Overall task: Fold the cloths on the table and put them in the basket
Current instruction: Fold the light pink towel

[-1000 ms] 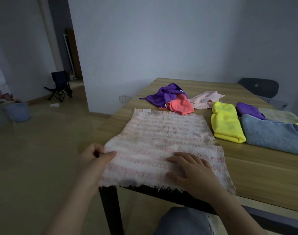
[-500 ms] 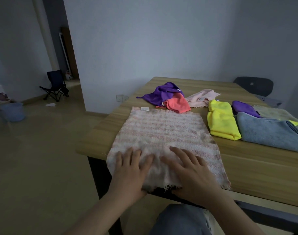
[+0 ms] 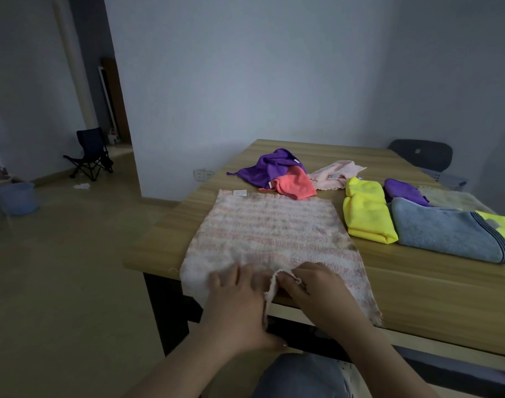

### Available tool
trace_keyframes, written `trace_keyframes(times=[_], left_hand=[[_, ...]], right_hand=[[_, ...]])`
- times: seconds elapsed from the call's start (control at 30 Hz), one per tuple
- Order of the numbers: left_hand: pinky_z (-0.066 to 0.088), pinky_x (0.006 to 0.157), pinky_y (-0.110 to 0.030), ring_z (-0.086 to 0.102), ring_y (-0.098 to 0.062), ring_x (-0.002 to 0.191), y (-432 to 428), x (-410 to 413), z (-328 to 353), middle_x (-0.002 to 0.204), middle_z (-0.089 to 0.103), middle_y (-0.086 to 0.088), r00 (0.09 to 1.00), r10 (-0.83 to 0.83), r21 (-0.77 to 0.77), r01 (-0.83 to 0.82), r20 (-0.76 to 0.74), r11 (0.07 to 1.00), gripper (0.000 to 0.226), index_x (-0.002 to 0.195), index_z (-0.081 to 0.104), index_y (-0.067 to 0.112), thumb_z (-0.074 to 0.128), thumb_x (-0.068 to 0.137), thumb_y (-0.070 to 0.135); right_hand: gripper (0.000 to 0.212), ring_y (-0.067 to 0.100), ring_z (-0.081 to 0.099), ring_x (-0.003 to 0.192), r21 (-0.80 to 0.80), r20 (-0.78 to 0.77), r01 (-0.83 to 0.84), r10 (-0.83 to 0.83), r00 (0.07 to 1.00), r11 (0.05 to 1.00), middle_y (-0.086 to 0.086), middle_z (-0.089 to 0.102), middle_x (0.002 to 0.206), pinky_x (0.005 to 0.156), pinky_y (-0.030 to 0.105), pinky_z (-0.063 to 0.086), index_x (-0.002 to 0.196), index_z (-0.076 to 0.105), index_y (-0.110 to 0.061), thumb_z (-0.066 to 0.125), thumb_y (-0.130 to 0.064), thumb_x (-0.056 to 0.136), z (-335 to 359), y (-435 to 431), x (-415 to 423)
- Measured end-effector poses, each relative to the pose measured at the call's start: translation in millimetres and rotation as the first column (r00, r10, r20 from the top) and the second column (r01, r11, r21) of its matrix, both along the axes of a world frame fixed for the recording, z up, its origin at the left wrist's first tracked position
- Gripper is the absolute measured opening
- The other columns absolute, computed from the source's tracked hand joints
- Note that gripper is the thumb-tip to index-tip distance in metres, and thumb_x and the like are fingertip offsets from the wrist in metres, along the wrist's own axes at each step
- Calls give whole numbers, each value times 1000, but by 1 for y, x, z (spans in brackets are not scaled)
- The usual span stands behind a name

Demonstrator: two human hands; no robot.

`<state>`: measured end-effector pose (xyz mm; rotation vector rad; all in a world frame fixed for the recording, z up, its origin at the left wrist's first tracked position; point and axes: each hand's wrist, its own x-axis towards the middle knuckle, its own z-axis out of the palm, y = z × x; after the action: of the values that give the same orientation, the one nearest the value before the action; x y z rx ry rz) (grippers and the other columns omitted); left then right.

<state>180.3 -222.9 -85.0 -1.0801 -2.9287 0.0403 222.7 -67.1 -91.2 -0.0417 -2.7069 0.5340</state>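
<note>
A pink-and-white striped cloth lies spread flat at the near left corner of the wooden table, its near hem hanging over the edge. My left hand rests on the near hem with its fingers stretched forward. Right beside it, my right hand pinches the hem and has a small flap of it lifted between the two hands. No basket shows on the table.
Loose purple, coral and pale pink cloths lie behind. Folded yellow, blue-grey and purple cloths sit at right. A grey chair stands beyond; a blue bucket and folding chair are on the floor.
My left hand came in from the cloth's left corner to the middle of the near hem. My right hand went from lying flat to pinching and lifting the hem.
</note>
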Motion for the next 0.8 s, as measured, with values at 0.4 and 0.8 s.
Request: trace_keyframes(times=[0.4, 0.8], left_hand=[[37, 55, -25, 50, -11, 72, -22, -30, 35, 82, 45, 9, 996, 48, 312, -68, 72, 948, 15, 89, 38, 26, 45, 89, 13], [49, 81, -31, 56, -19, 89, -27, -100, 70, 96, 58, -2, 953, 248, 134, -226, -175, 965, 23, 101, 61, 15, 47, 86, 3]], right_hand=[[21, 8, 45, 66, -32, 189, -19, 25, 982, 999, -4, 49, 70, 59, 18, 34, 74, 60, -13, 56, -26, 91, 24, 17, 6], [15, 15, 58, 78, 58, 130, 232, -237, 963, 971, -5, 63, 83, 66, 31, 48, 94, 64, -21, 50, -27, 92, 50, 44, 2]])
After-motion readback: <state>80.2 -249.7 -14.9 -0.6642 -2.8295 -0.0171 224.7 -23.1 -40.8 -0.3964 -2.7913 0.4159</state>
